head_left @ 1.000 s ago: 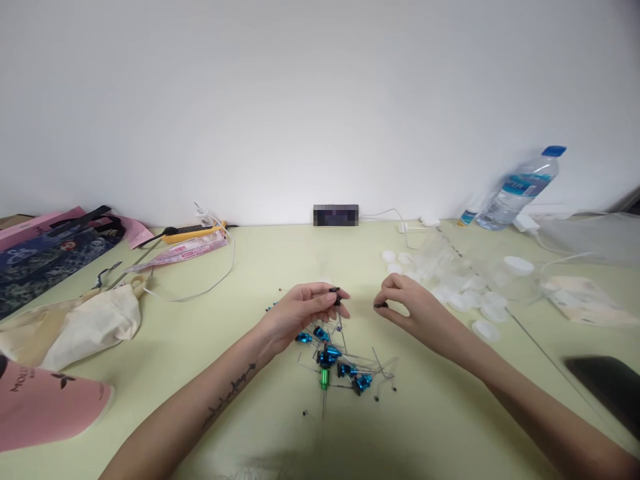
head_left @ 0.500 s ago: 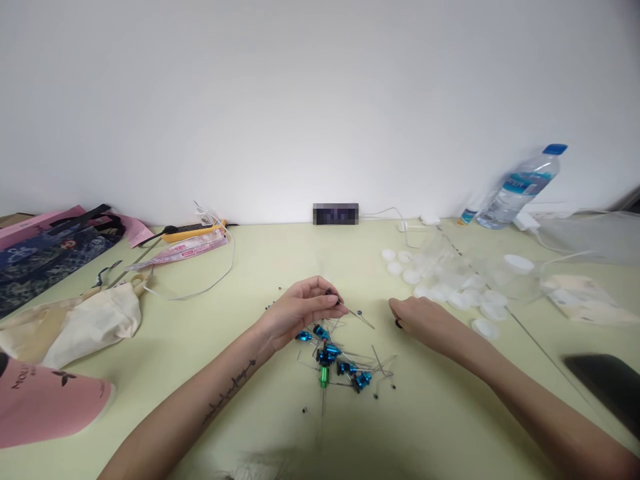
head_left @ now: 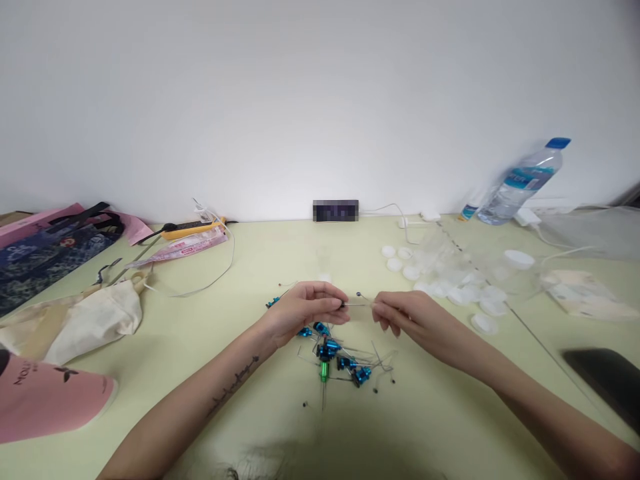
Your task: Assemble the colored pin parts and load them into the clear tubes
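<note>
My left hand (head_left: pixel 307 308) is closed in a pinch on a small dark piece with a thin metal rod (head_left: pixel 356 305) sticking out to the right. At the rod's far end, my right hand (head_left: pixel 407 312) has its fingers pinched together; whether they grip the rod or a second wire is hard to see. A thin wire with a dark ball tip (head_left: pixel 359 294) shows just left of the right fingertips. Below the hands lie several blue metal cylinders (head_left: pixel 329 349) with black ends and thin wires, and one green cylinder (head_left: pixel 325 371).
Several round white lids (head_left: pixel 484 325) and clear plastic containers (head_left: pixel 515 280) are on the right. A tilted water bottle (head_left: pixel 525 183) leans at the wall. A dark phone-like object (head_left: pixel 607 380) lies near right; a pink cup (head_left: pixel 55 400) and cloth bag (head_left: pixel 100 323) are left.
My right hand has moved left and up to the rod's end. The rod in my left hand has swung from slanting down to nearly level.
</note>
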Motion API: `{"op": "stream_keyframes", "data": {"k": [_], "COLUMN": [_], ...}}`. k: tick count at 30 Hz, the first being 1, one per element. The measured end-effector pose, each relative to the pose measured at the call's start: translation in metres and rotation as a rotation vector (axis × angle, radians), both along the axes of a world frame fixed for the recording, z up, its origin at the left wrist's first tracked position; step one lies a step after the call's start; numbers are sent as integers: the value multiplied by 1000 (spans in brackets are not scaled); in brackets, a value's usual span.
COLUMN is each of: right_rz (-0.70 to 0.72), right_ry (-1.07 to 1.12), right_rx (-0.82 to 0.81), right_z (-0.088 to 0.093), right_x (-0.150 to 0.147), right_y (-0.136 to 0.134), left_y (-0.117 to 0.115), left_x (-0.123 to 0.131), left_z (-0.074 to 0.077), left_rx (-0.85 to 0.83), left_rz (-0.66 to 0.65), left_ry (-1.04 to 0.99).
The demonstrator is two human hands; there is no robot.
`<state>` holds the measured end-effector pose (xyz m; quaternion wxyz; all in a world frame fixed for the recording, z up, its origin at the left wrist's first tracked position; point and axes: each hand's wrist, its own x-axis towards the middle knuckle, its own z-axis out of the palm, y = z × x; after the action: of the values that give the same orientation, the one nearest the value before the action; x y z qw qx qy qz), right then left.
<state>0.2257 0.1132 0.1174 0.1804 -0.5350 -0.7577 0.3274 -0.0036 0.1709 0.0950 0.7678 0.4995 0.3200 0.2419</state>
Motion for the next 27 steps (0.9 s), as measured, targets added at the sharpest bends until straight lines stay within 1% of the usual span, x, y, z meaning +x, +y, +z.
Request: {"op": "stream_keyframes", "data": {"k": [2,4,8,10,12,15,16,18,20,22,25,26,27], "right_rz": [-37,-56,-98,-116,-112,-89,-86,-77,-56,-75,-195,-209,-187], "right_ry": [73,149,286,305,271,168,140,118,121,97,-66,-128,-176], "right_rx": [8,-1,-43,-51,-61,-110,-134,-190,-240,-236,-77,-18,19], "right_z": [0,-1,1,1,-3,-18,-25,-39,-50,-54,-49,-46,-43], "right_x": [1,1,-2,-2,1,9,12,16,16,14,8,6,4], "right_y": [0,0,0,2,6,16,20,27,31,31,25,22,19], "left_y": [-1,-3,-5,-5,-4,-5,-6,-9,-12,-14,-13,-12,-11], "left_x": [0,0,1,1,0,-1,-2,-2,-2,-2,-2,-2,-2], "left_z": [0,0,0,0,-1,-4,-6,-10,-13,-17,-21,-22,-23], "left_rx": [37,58,75,141,303,672,783,950,1057,1136,1212,1236,1261], "left_rz": [-109,-187,-218,-233,-209,-128,-139,-237,-358,-418,-436,-437,-435], "left_ry": [64,97,129,186,305,550,615,691,721,752,816,835,852]}}
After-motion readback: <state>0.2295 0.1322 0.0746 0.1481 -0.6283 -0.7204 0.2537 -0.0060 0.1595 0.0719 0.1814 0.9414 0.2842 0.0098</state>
